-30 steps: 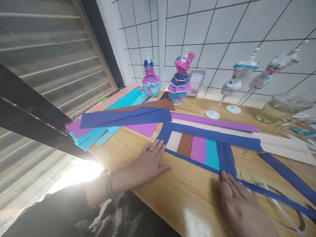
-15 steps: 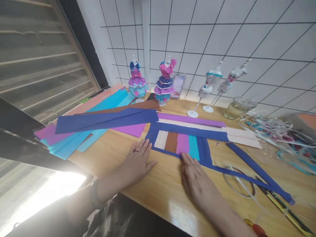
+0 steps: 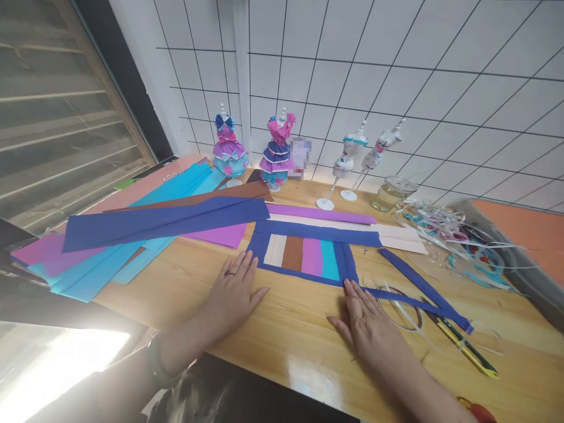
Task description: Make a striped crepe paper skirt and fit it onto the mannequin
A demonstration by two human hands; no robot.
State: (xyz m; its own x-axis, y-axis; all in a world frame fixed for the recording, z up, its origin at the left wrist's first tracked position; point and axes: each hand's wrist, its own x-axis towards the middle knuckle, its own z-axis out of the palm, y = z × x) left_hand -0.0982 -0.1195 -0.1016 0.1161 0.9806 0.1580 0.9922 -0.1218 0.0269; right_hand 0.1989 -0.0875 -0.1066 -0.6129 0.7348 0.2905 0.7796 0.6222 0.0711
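Note:
A panel of striped crepe paper lies flat on the table, edged by a dark blue border (image 3: 348, 261). Inside it run a white strip (image 3: 274, 250), a brown strip (image 3: 292, 252), a purple strip (image 3: 312, 257) and a light blue strip (image 3: 329, 261). My left hand (image 3: 233, 288) rests flat with fingers spread, its fingertips at the panel's lower left corner. My right hand (image 3: 368, 320) lies palm down, fingers stretched out, fingertips on the border's lower right corner. Neither hand holds anything. From that corner a thin blue paper strip (image 3: 408, 298) trails right.
Folded blue paper (image 3: 167, 223) tops a pile of coloured sheets at left. Dressed mini mannequins (image 3: 231, 150) and bare ones (image 3: 348, 155) stand along the wall, beside a glass jar (image 3: 392, 194). Tangled ribbons (image 3: 453, 235) and a yellow-black cutter (image 3: 467, 346) lie right.
My right hand has slid right along the panel's lower edge, from below the purple strip to the border's corner. My left hand stays at the left corner. The view has shifted right.

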